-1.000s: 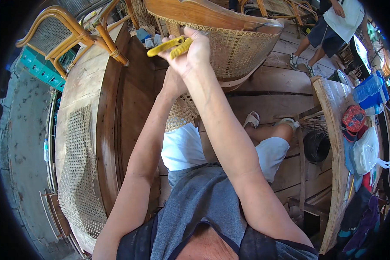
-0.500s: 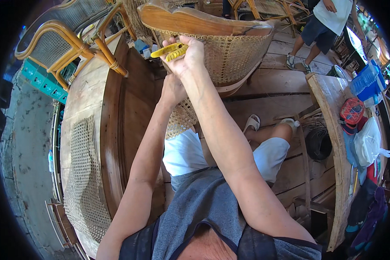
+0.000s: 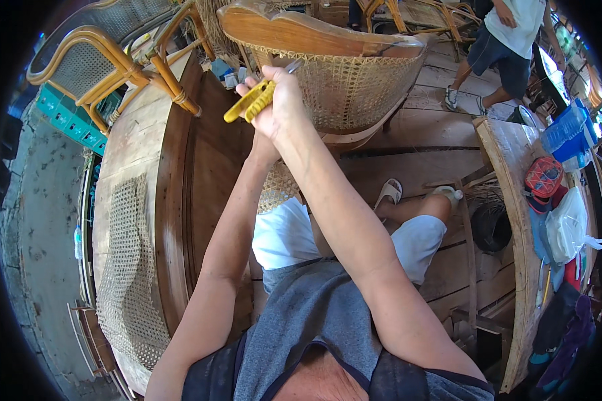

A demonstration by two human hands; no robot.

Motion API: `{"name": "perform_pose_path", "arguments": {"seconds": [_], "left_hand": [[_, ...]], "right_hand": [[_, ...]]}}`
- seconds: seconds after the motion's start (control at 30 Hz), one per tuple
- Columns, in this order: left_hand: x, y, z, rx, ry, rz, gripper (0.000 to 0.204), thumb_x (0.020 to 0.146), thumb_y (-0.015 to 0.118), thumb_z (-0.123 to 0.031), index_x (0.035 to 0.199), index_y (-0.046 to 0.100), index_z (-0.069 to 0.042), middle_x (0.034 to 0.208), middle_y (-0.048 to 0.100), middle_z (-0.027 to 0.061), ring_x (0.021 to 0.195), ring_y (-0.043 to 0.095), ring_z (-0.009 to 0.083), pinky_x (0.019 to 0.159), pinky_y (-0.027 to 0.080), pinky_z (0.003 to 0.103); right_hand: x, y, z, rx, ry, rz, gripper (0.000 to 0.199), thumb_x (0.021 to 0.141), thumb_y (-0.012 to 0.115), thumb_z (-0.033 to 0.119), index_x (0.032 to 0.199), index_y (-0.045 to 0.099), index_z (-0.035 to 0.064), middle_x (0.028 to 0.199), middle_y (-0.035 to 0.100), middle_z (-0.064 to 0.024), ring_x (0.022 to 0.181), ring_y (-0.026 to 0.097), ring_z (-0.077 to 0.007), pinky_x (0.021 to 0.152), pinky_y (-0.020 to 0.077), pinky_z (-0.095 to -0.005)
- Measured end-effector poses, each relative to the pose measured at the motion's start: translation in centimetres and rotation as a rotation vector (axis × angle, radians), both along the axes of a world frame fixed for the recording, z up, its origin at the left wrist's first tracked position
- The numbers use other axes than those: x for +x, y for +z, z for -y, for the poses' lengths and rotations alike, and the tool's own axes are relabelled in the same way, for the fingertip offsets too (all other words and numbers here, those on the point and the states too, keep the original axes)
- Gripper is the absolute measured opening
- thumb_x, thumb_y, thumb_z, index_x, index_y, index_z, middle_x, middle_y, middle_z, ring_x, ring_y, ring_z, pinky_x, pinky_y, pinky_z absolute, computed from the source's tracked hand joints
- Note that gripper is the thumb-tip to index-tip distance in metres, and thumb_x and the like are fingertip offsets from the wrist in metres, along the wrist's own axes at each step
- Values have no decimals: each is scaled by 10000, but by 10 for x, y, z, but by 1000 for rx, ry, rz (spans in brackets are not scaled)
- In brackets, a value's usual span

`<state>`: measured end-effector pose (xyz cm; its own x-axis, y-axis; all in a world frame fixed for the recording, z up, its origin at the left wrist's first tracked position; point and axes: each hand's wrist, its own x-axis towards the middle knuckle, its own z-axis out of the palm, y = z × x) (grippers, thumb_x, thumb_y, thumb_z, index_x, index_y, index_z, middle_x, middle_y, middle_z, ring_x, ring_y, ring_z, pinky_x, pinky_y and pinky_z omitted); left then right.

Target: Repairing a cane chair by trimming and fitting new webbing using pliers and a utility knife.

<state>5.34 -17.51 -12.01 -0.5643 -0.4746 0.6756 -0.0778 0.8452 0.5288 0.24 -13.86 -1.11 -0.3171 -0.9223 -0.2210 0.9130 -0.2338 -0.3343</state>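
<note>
My right hand (image 3: 279, 110) is closed around a pair of yellow-handled shears (image 3: 253, 105). Their handles stick out to the left of the palm, and a short metal tip shows above the knuckles. Under the right wrist is my left hand (image 3: 263, 148); its fingers are hidden, so what it touches does not show. Both arms reach forward to a wooden chair with a curved top rail (image 3: 321, 32). Woven cane webbing (image 3: 354, 87) covers its back, with a rough edge along the rail. More cane (image 3: 279, 187) shows below my hands, above my left thigh.
To the left, a wooden bench (image 3: 130, 157) carries a loose cane sheet (image 3: 130, 267) and a rattan chair (image 3: 104, 63). At right stands a wooden table (image 3: 515, 267) with a plastic bag (image 3: 568, 224) and other items. A black bucket (image 3: 491, 227) is underneath. Another person (image 3: 508, 47) stands at far right.
My right hand has turned and come slightly lower, tilting the yellow handles down to the left. The metal tip now shows above the hand. The other person's legs have shifted.
</note>
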Motion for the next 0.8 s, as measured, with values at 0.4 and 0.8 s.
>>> {"name": "perform_pose_path", "arguments": {"seconds": [0.4,0.8], "left_hand": [[1,9,-4,322,-85,106,523,795,655,-282,1254,505,-82,1186,588,210,1122,552,356,923,452,422],[7,-1,-7,402,-32,238,571,776,673,-296,1273,491,-82,1215,578,195,1158,535,345,947,437,406]], "right_hand": [[-9,6,25,-72,-74,245,360,871,531,194,1154,368,43,1079,376,-128,966,435,-225,791,464,-442],[-12,-9,13,-155,-152,136,118,861,482,171,856,497,55,676,464,-33,559,466,-172,541,448,-365]]}}
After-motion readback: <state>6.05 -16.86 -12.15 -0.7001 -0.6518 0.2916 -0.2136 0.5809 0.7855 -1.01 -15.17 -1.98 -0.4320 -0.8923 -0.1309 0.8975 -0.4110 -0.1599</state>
